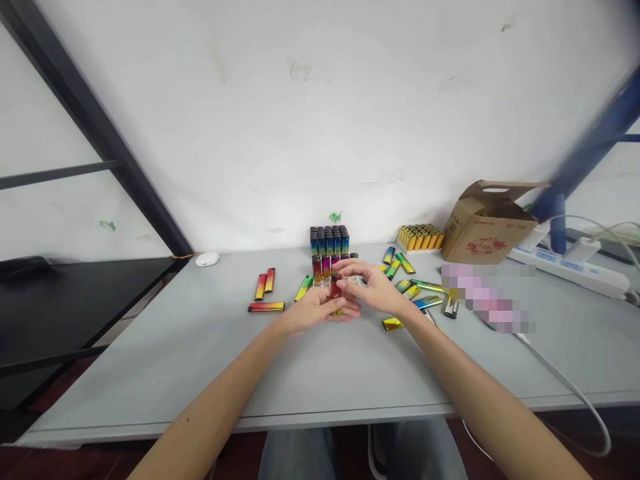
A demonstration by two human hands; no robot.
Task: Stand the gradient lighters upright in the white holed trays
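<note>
My left hand [316, 309] holds a red-and-yellow lighter [336, 288] upright between thumb and fingers, just in front of a holder with lighters in it. At the lighter's top, the thumb and fingers of my right hand [369, 285] curl round it from the right. Behind my hands stands a row of red and purple lighters [326, 265], and my right hand partly hides this row and its clear holder. Farther back, a block of blue lighters [329, 241] stands upright.
Red-yellow lighters [266, 307] lie to the left, beside a green one [303, 288]. Several loose lighters [427, 302] are scattered on the right. Golden lighters [421, 238] fill a tray near an open cardboard box [487, 230]. A power strip [570, 270] and white cable [560, 380] occupy the right side.
</note>
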